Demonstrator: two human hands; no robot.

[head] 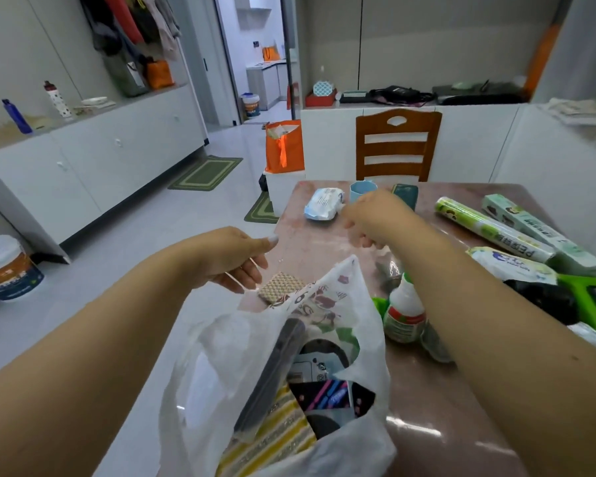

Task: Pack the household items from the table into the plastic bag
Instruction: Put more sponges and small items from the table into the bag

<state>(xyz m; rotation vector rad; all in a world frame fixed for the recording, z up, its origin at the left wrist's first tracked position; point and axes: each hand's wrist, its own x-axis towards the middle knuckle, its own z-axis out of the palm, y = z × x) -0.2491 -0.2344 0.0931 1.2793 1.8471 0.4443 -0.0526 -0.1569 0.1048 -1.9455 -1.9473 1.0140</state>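
A white printed plastic bag (327,304) stands open at the table's near left edge, holding a dark flat item, a yellow striped cloth and a printed packet. My left hand (234,259) is above the bag's left side with curled fingers pinching its thin handle. My right hand (375,218) reaches over the table with loosely bent fingers and nothing in it, just right of a white-and-blue wipes pack (324,203). A checkered sponge (279,287) lies behind the bag. A white bottle with a green label (405,311) stands under my right forearm.
On the brownish table (444,425) lie a blue cup (360,191), a dark green case (406,196), a green film roll (489,232), a long box (537,232), another wipes pack (510,266) and black plastic (544,297). A wooden chair (398,146) stands behind; an orange bag (284,146) at left.
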